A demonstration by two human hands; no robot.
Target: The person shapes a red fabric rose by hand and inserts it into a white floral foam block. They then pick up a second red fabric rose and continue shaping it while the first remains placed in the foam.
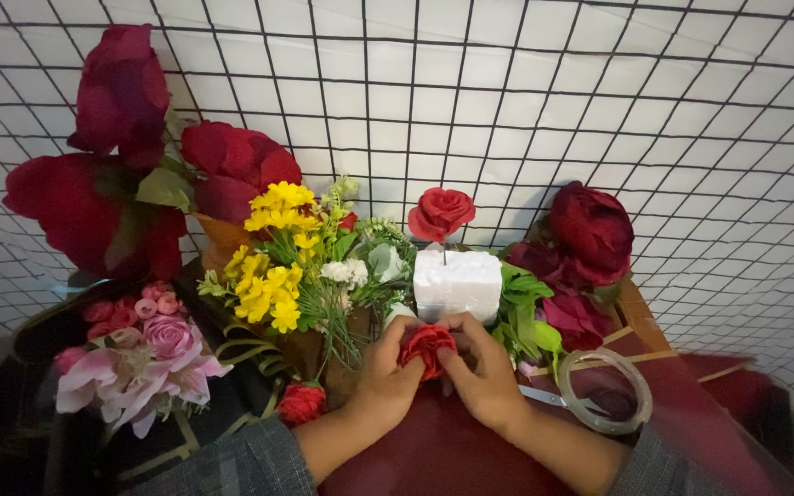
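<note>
At the desk's left edge lie pink blooms [140, 354], then a yellow spray [273, 266]. Toward the middle, the left hand [386, 372] and right hand [484, 372] meet, fingers of both pinching a small red rose [426, 347] just in front of the white foam block [458, 283], where another red rose [440, 213] already stands. It looks like the seating step; next calls for a steady push into the foam. A tape roll [610, 390] lies right.
</note>
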